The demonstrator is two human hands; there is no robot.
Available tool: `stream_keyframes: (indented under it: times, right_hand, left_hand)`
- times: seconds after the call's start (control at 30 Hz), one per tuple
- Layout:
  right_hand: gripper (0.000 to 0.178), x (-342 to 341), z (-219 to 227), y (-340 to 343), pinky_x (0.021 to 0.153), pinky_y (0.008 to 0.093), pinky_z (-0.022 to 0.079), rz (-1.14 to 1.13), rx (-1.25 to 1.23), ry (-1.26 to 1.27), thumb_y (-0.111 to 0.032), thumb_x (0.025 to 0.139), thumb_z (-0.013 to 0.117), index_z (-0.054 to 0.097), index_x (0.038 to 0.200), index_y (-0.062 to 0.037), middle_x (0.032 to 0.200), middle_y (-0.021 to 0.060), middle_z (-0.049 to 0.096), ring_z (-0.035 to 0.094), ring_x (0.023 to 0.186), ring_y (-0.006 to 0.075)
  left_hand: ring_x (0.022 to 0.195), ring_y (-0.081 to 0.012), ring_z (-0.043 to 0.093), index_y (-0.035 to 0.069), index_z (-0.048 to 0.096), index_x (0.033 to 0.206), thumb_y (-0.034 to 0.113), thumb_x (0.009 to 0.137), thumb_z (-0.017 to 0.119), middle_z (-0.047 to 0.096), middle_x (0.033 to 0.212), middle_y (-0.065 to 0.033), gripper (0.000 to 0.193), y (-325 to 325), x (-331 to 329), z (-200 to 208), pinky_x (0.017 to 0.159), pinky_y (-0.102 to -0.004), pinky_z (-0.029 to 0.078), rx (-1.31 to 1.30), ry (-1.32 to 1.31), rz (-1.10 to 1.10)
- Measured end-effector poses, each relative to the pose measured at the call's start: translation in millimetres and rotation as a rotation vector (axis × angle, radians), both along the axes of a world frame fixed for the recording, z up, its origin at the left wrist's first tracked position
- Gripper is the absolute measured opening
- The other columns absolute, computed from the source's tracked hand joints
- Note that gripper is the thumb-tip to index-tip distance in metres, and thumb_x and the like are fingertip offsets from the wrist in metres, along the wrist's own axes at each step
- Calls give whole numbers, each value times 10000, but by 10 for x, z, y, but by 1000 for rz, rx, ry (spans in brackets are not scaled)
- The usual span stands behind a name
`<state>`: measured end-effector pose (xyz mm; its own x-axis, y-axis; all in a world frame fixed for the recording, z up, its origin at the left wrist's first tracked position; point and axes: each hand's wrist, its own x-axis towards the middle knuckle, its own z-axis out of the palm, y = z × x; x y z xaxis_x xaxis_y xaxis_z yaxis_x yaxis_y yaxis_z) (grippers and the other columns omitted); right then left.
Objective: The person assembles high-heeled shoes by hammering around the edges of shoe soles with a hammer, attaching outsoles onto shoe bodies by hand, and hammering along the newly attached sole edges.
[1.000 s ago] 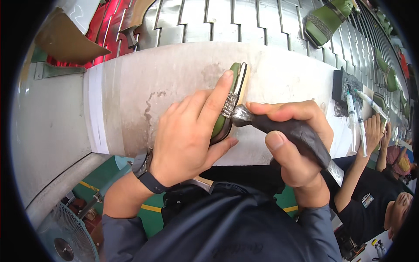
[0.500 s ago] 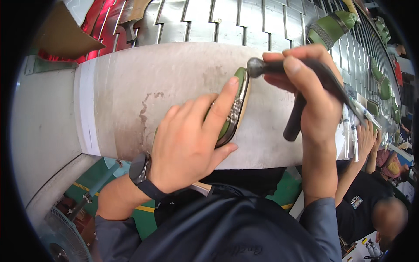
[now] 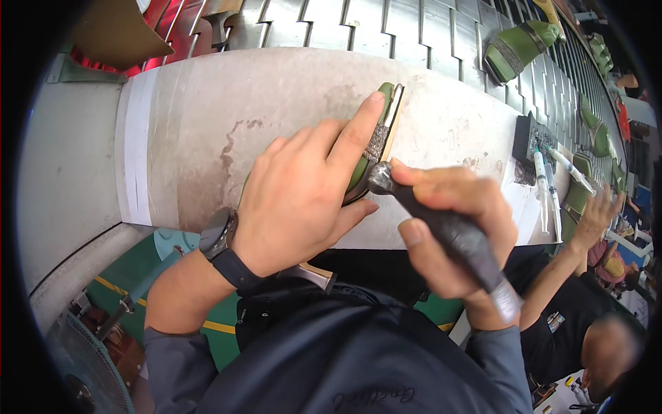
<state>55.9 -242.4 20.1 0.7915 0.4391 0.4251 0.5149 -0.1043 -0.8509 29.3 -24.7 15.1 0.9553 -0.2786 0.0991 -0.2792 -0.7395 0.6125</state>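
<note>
A green shoe last (image 3: pixel 363 171) lies on its side on the pale worktable. Around it runs a glittery woven strap (image 3: pixel 376 143), and a dark and metallic edge with a tan sole lines its right side. My left hand (image 3: pixel 296 190) presses over the last and grips it, index finger stretched along the upper part, thumb at the lower end. In my right hand (image 3: pixel 483 200) is a dark hammer, its round metal head (image 3: pixel 380 178) right at the sole edge near the strap. Whether the head touches the edge I cannot tell. My left palm hides much of the last.
A slatted metal conveyor (image 3: pixel 331 27) runs along the far side, bearing another strapped green last (image 3: pixel 520 52). Right of the table are several syringes (image 3: pixel 545 186) and a black block (image 3: pixel 527 138). Beyond, a co-worker's hand (image 3: pixel 596 217) is raised. A fan (image 3: pixel 93 366) stands lower left.
My right hand has brought the hammer down and toward me, from the last's upper end to its lower sole edge. My left hand keeps its hold. The co-worker's hand has lifted from the syringes.
</note>
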Motion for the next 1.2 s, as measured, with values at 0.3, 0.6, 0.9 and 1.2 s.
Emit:
stream_keyframes:
  times: [0.3,0.6,0.9,1.2]
  right_hand:
    - [366,-644,-413,287,842,424,649,-238,27,-254,-48,737,864,670,1042,7,1084,258,752,769,1017,418]
    - [359,-539,-250,245,738,396,647,-112,-140,-371,-36,725,863,676,1023,40,1051,260,742,768,913,371]
    - [360,-708,-255,391,749,382,640,-17,2,22,-13,726,852,653,1022,35,1056,275,741,773,903,361]
    - [361,-553,-204,435,759,399,643,116,44,-8,-8,704,842,688,1028,29,1038,224,746,764,880,342]
  left_hand:
    - [1097,-467,630,54,237,1664,98,715,820,623,1264,-242,1115,33,22,-39,917,-494,534,-44,21,-55]
    - [1080,-416,678,-33,573,1427,275,1021,660,700,1189,-230,517,323,-64,-199,940,-433,533,-256,15,-16]
    - [995,-442,671,-59,583,1385,256,974,713,701,1128,-244,533,331,-74,-225,860,-464,538,-248,-19,-4]
    - [1069,-446,677,-51,557,1435,291,987,696,694,1194,-270,581,335,-61,-225,947,-455,533,-237,-22,-8]
